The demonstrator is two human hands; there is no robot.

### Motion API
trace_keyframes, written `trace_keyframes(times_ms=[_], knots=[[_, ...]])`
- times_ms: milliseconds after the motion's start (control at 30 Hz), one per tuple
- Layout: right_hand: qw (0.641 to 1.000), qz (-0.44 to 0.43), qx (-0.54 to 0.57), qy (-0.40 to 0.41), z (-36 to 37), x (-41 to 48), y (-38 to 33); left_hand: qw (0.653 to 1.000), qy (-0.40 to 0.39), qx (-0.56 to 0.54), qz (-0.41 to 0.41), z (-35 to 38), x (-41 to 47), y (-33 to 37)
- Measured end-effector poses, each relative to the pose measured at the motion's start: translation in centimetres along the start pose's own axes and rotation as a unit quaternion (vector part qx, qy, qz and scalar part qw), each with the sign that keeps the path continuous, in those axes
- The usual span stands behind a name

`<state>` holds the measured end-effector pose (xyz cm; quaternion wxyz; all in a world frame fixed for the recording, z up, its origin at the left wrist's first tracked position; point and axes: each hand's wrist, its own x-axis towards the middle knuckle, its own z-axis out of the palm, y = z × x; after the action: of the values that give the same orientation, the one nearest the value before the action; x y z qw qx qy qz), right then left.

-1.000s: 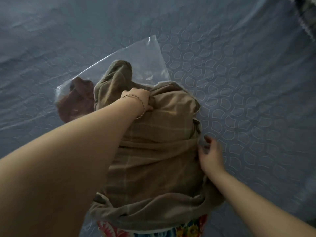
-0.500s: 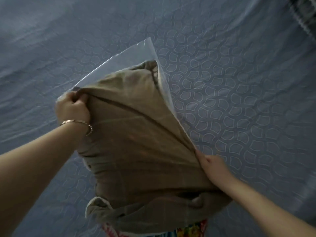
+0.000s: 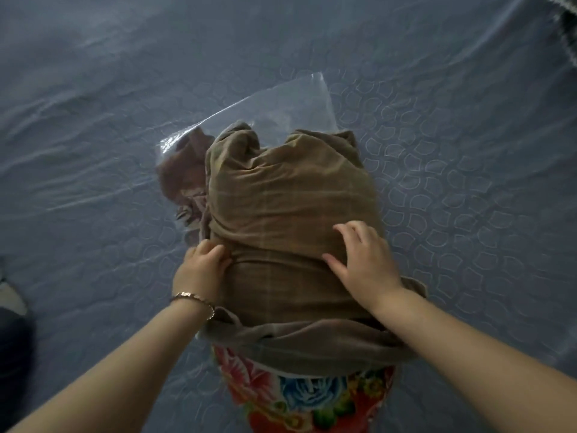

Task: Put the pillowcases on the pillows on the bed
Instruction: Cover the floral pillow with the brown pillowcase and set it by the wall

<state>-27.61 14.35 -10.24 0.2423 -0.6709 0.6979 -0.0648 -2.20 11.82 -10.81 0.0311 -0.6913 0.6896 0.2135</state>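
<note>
A brown checked pillowcase [image 3: 290,198] covers most of a pillow lying on the blue quilted bed [image 3: 468,182]. The pillow's flowered red and blue end [image 3: 306,395] sticks out of the case's bunched open hem near me. My left hand [image 3: 199,270], with a gold bracelet at the wrist, pinches the case's left side. My right hand [image 3: 362,260] lies flat on top of the case with fingers spread.
A clear plastic bag [image 3: 281,110] lies under the pillow's far end with a reddish-brown cloth [image 3: 181,170] inside it. A dark patterned cloth [image 3: 565,26] shows at the top right corner. A dark shape sits at the left edge.
The case was held up and stretched by its far corner and right side. It now lies slack on the pillow, and both hands have come back to its near half.
</note>
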Motion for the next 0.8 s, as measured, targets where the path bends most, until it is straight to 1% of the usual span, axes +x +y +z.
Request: trace_keyframes(times_ms=[67, 100, 167, 267, 300, 333, 400, 467, 500, 533, 600, 633, 667, 700, 733, 767, 800], knots=[[0.998, 0.027, -0.026, -0.046, 0.1, 1.5, -0.7, 0.998, 0.048, -0.034, 0.008, 0.2, 0.3, 0.9], [0.997, 0.038, -0.033, -0.051, 0.2, 2.2, -0.9, 0.996, 0.068, -0.061, 0.004, -0.2, 0.6, 1.6], [0.998, 0.033, -0.02, -0.043, 0.5, 2.8, -1.7, 0.994, 0.071, -0.083, -0.015, -0.7, 1.1, 2.1], [0.998, -0.036, 0.047, -0.029, 0.4, 2.0, -2.7, 0.998, 0.061, 0.003, 0.001, -1.4, 2.5, 2.4], [0.996, -0.06, 0.065, -0.027, 0.1, 1.3, -3.0, 0.998, 0.064, 0.022, 0.017, -1.6, 2.7, 2.3], [0.994, -0.071, 0.084, -0.023, -0.4, 0.5, -3.1, 0.996, 0.07, 0.015, 0.044, -1.7, 3.0, 2.3], [0.992, -0.057, 0.109, -0.031, -1.5, -1.3, -2.9, 0.991, 0.084, -0.044, 0.092, -2.2, 2.8, 2.2], [0.994, -0.025, 0.093, -0.06, -2.1, -2.6, -2.5, 0.979, 0.103, -0.068, 0.161, -2.6, 1.4, 2.0], [0.994, -0.013, 0.071, -0.078, -1.9, -2.8, -2.4, 0.975, 0.1, -0.064, 0.189, -2.5, 0.4, 1.6], [0.994, -0.007, 0.046, -0.098, -1.6, -2.8, -2.4, 0.975, 0.082, -0.055, 0.198, -2.3, -0.4, 1.3], [0.99, -0.019, 0.003, -0.139, -0.8, -2.4, -2.7, 0.987, 0.015, -0.041, 0.156, -1.3, -0.5, 0.0], [0.987, -0.031, -0.02, -0.155, -0.3, -2.1, -3.0, 0.991, -0.012, -0.066, 0.114, -0.8, 0.0, -0.7], [0.985, -0.038, -0.039, -0.163, 0.1, -1.8, -3.3, 0.992, -0.012, -0.108, 0.067, -0.4, 0.8, -1.2], [0.985, -0.038, -0.052, -0.163, 0.4, -1.3, -3.5, 0.987, 0.015, -0.157, 0.011, 0.0, 1.7, -1.3], [0.985, -0.033, -0.063, -0.158, 0.6, -0.9, -3.6, 0.974, 0.054, -0.213, -0.053, 0.1, 2.7, -1.1], [0.985, -0.027, -0.071, -0.157, 0.8, -0.6, -3.6, 0.951, 0.087, -0.27, -0.12, 0.1, 3.9, -0.8], [0.984, -0.024, -0.072, -0.159, 0.8, -0.4, -3.5, 0.926, 0.104, -0.317, -0.177, -0.2, 5.1, -0.5]])
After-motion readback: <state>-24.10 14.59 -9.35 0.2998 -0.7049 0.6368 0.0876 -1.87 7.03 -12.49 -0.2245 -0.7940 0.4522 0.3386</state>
